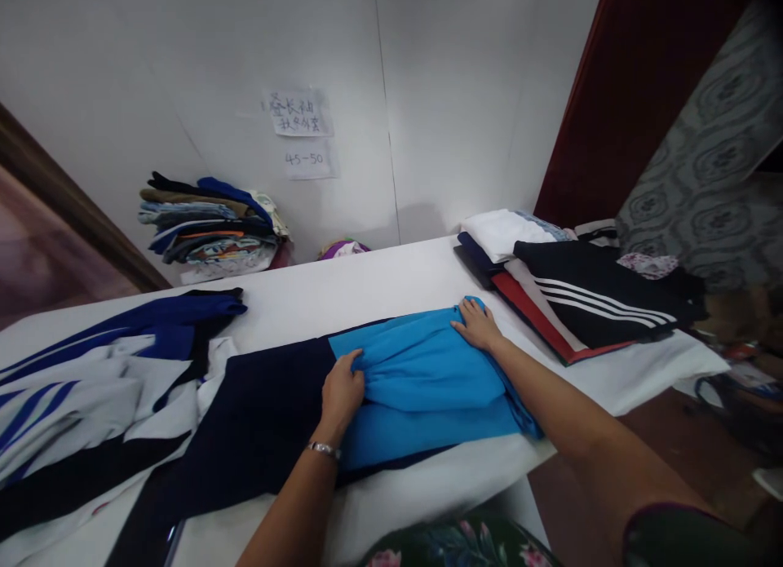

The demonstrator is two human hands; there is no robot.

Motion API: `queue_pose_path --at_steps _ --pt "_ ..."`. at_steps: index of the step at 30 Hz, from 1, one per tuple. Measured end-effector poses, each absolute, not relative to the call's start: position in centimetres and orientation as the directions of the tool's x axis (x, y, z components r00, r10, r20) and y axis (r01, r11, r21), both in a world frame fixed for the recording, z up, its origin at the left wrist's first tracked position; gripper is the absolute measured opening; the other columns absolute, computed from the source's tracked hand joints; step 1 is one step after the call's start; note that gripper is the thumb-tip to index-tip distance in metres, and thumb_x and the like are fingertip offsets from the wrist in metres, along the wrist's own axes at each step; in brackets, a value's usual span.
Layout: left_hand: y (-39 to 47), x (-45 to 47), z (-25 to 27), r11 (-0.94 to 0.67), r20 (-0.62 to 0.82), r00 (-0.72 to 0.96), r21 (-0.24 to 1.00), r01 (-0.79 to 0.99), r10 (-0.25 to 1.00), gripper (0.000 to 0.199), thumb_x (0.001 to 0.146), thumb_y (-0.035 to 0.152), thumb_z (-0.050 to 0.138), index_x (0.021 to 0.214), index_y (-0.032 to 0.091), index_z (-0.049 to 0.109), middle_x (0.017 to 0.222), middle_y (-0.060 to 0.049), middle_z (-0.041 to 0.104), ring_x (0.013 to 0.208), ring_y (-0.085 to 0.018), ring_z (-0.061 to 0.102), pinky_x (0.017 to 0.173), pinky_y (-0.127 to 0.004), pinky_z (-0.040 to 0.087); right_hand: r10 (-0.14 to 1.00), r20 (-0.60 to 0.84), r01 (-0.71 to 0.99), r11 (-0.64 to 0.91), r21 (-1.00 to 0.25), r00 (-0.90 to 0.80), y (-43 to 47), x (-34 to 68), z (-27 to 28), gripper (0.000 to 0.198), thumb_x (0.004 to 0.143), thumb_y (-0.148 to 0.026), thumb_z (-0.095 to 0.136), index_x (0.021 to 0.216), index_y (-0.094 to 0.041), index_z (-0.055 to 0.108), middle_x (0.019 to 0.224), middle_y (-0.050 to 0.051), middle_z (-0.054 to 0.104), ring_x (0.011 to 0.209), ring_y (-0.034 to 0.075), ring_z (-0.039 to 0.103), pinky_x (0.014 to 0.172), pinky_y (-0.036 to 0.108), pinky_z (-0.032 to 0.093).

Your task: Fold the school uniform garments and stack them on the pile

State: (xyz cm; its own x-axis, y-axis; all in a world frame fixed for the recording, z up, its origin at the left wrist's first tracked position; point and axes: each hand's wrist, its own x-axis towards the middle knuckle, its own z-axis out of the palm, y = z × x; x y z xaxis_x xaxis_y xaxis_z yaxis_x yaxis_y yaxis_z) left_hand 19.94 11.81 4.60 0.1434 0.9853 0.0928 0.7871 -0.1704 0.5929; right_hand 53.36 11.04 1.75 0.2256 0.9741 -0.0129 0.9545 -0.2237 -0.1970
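A bright blue garment (428, 371) lies folded on top of a dark navy piece of clothing (263, 412), which sticks out to the left; I cannot tell whether the two are joined. At the blue cloth's left edge, my left hand (343, 387) is closed, its fingers pinching the fabric, and creases run from it toward the right. My right hand (478, 326) lies with fingers spread on the far right corner of the blue garment, pressing it down. A bracelet circles my left wrist.
Loose white, blue and black clothes (110, 387) cover the table's left side. Folded clothes, with black striped trousers (593, 290) on top, lie at the right. Behind the white table (360, 281) stands a clothes stack (214, 220) against the wall, near handwritten paper signs (299, 114).
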Motion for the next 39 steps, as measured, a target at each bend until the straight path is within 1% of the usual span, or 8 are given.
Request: queue_pose_path --at_steps 4,8,14,18,24,28,33,39 --pt "12.1 20.3 4.3 -0.152 0.035 0.154 0.487 0.86 0.987 0.05 0.083 0.014 0.041 0.129 0.023 0.058 0.124 -0.006 0.063 0.104 -0.025 0.062 0.091 -0.035 0.048 0.973 -0.018 0.947 -0.228 -0.228 0.23 11.1 53.5 1.8 0.066 0.095 -0.054 0.03 0.149 -0.016 0.029 0.157 0.009 0.024 0.146 0.026 0.013 0.117 0.051 0.009" --pt "11.8 20.5 4.2 -0.177 0.053 0.173 0.465 0.868 0.984 0.05 0.084 0.014 0.04 0.13 0.021 0.056 0.126 -0.008 0.062 0.105 -0.026 0.062 0.092 -0.036 0.046 0.972 -0.008 0.885 -0.218 -0.411 0.236 11.4 53.7 1.9 0.068 0.091 -0.058 0.04 0.146 -0.018 0.035 0.156 0.01 0.026 0.146 0.028 0.011 0.117 0.054 0.003" --pt "11.5 20.4 4.1 -0.228 0.108 0.201 0.437 0.87 0.974 0.05 0.084 0.014 0.039 0.131 0.019 0.055 0.128 -0.008 0.06 0.11 -0.026 0.06 0.095 -0.036 0.045 0.959 0.05 0.71 -0.171 -0.683 0.278 8.7 56.4 5.0 0.072 0.092 -0.065 0.029 0.148 -0.019 0.033 0.152 0.01 0.035 0.14 0.026 0.033 0.115 0.047 0.025" --pt "11.6 20.3 4.1 -0.229 0.106 0.203 0.445 0.866 0.973 0.049 0.085 0.015 0.04 0.131 0.019 0.055 0.129 -0.009 0.06 0.113 -0.026 0.059 0.097 -0.036 0.044 0.925 0.127 0.465 -0.06 -0.883 0.359 2.0 58.4 6.1 0.072 0.087 -0.066 0.044 0.143 -0.022 0.042 0.149 0.006 0.042 0.138 0.025 0.037 0.115 0.044 0.026" --pt "11.5 20.4 4.5 -0.244 0.183 0.175 0.493 0.835 0.967 0.049 0.084 0.014 0.04 0.13 0.021 0.057 0.13 -0.008 0.059 0.113 -0.027 0.059 0.097 -0.037 0.046 0.923 0.168 0.648 -0.106 -0.754 0.346 -5.7 56.2 4.3 0.074 0.085 -0.071 0.041 0.142 -0.023 0.045 0.152 0.004 0.036 0.141 0.028 0.029 0.118 0.045 0.02" --pt "11.6 20.2 5.0 -0.254 0.233 0.153 0.499 0.828 0.96 0.049 0.083 0.013 0.041 0.128 0.022 0.058 0.129 -0.008 0.06 0.112 -0.027 0.059 0.097 -0.04 0.046 0.963 0.175 0.845 -0.085 -0.528 0.206 -5.1 53.2 3.1 0.071 0.091 -0.065 0.032 0.148 -0.024 0.034 0.157 0.005 0.022 0.146 0.028 0.014 0.117 0.049 0.017" --pt "11.9 19.9 4.9 -0.193 0.2 0.104 0.493 0.848 0.974 0.05 0.084 0.014 0.041 0.13 0.023 0.057 0.131 -0.008 0.059 0.111 -0.029 0.059 0.095 -0.041 0.047 0.992 0.064 0.963 -0.088 -0.256 0.107 -3.9 50.6 1.8 0.076 0.091 -0.067 0.031 0.15 -0.02 0.029 0.157 0.01 0.021 0.145 0.031 0.015 0.115 0.055 0.015" --pt "12.3 19.8 4.5 -0.136 0.125 0.088 0.455 0.88 0.988 0.052 0.086 0.016 0.04 0.136 0.021 0.052 0.136 -0.01 0.055 0.114 -0.03 0.058 0.095 -0.041 0.047 0.992 0.052 0.93 -0.091 -0.357 0.117 -4.2 50.8 1.7 0.077 0.088 -0.069 0.035 0.149 -0.022 0.031 0.157 0.009 0.021 0.146 0.03 0.015 0.116 0.054 0.013"
